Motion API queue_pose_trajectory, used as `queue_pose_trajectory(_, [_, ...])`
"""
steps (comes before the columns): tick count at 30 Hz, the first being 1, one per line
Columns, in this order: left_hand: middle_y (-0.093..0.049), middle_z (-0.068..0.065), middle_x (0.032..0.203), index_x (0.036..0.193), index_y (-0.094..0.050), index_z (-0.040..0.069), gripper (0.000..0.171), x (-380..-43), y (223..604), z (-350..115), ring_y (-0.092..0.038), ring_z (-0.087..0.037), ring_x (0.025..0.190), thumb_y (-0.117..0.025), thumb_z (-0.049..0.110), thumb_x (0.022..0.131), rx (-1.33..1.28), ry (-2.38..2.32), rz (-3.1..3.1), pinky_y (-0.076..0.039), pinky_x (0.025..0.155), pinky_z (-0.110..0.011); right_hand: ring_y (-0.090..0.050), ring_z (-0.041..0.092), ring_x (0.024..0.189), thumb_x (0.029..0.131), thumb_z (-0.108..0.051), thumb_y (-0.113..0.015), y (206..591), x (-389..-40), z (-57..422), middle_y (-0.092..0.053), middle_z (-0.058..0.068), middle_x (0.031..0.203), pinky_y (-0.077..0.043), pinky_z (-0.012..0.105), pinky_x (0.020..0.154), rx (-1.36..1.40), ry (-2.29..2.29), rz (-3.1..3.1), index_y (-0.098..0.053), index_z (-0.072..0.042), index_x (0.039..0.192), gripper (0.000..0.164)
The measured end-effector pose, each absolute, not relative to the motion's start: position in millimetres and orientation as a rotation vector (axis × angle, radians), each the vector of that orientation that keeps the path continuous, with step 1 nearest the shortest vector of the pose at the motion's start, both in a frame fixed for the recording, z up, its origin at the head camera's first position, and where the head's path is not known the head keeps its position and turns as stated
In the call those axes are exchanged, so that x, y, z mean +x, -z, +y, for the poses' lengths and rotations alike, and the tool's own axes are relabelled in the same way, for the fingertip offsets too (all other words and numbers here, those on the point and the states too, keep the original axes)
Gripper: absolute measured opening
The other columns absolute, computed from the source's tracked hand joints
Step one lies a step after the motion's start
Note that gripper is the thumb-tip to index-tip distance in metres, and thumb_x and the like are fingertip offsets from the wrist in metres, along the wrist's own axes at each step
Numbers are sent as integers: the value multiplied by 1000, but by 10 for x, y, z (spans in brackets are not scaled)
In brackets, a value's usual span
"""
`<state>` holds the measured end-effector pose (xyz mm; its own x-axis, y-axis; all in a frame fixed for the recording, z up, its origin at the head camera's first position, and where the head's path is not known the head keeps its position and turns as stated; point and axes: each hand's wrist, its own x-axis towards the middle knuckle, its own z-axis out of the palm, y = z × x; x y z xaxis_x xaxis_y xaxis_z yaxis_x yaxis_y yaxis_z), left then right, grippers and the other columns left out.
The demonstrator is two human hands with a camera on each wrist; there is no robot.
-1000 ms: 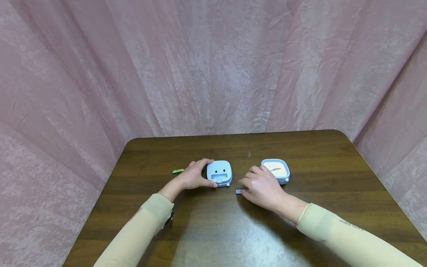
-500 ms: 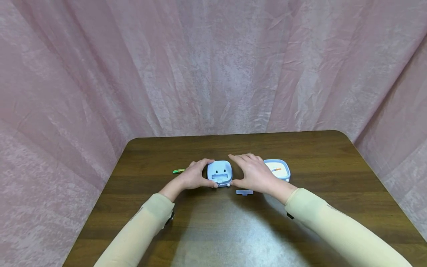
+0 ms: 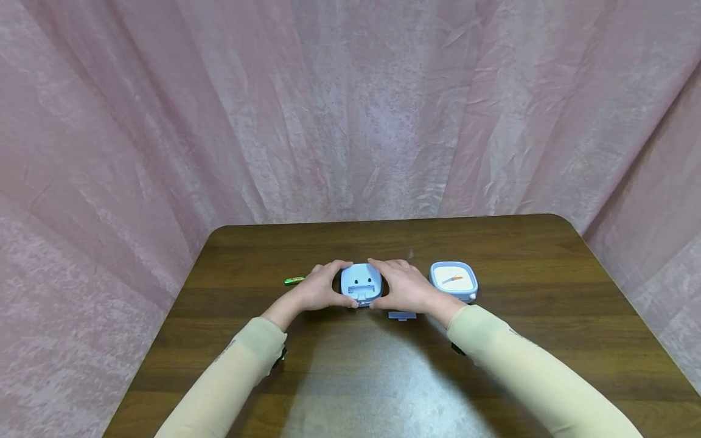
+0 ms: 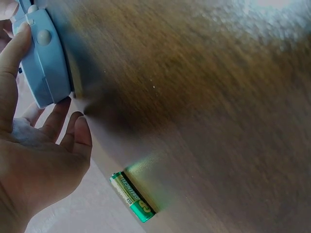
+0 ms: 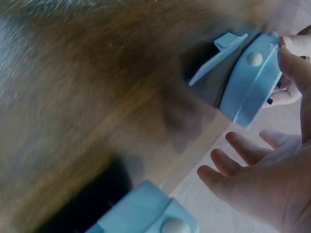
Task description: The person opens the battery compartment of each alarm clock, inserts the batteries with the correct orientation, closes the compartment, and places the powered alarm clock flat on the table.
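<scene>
A light-blue alarm clock (image 3: 361, 275) lies face down on the table with its open battery compartment showing on its back. My left hand (image 3: 316, 290) holds its left side, thumb at the near edge and fingers at the far edge. On the opposite side, my right hand (image 3: 404, 287) grips it the same way, its thumb (image 5: 294, 68) against the near edge in the right wrist view. A loose battery cover (image 3: 402, 316) lies by my right hand. Left of my left hand is a green and gold battery (image 4: 133, 196).
A second light-blue clock (image 3: 453, 280) lies face up right of my right hand, its white dial and orange hand showing. The wooden table (image 3: 350, 377) ends at its far edge before a pink curtain (image 3: 350, 109).
My right hand has let go of the battery cover, leaving it on the table, and moved left onto the alarm clock's right side. My left hand stays in place.
</scene>
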<state>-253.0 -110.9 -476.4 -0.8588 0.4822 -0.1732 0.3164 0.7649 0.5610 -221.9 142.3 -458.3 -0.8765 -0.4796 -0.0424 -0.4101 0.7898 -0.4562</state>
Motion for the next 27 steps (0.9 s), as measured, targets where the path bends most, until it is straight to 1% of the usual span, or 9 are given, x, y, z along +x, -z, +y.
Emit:
queue_pose_trajectory(9, [-46,-1,153,157,-40,21,103,-2529,4765,-1109,-39,-28,133,-85,62,74,618,-763,2655,-40,106,-47,-41,36,139,83,-48,-83,4679,-2262,1383,-49,11,153,-33,56,112,-705,654,2831,-35,-16,161,97])
queue_pose_trajectory(27, [-44,0,154,157,-39,23,101,-2535,4774,-1114,-38,-26,134,-84,62,75,604,-757,2652,-39,107,-47,-41,35,139,85,-44,-82,4739,-2280,1382,-51,11,151,-34,57,110,-698,714,2812,-37,-17,160,92])
